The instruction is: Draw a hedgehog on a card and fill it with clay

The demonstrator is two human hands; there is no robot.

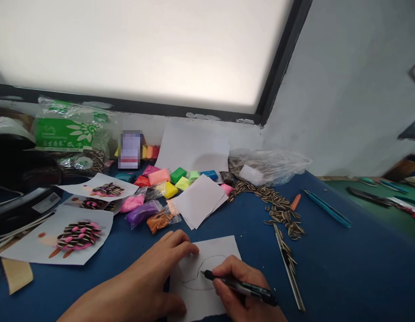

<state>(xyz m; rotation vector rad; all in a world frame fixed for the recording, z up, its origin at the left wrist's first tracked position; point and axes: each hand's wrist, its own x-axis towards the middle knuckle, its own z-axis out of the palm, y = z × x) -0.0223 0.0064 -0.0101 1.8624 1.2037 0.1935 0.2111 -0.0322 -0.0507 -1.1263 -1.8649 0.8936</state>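
Note:
A small sheet of white paper (224, 246) lies on the blue table, bearing a drawn outline with a curved top and a pointed left end. My right hand (246, 286) grips a black pen (241, 286), its tip at the drawn line or just above it; I cannot tell which. On the paper's left edge rests my left hand (153, 273), fingers bent and apart, thumb lower down, holding the sheet flat. Left of it lie printed cards (89, 214) with hedgehog figures made of striped seeds and pink clay.
Colourful clay packets (160, 176) and blank paper sheets (200, 201) lie ahead. Sunflower seeds (277, 203) spill from a clear bag (267, 165) at right, near a metal blade-like tool (289, 273) and blue tweezers (328, 208). A green seed bag (71, 134) stands back left.

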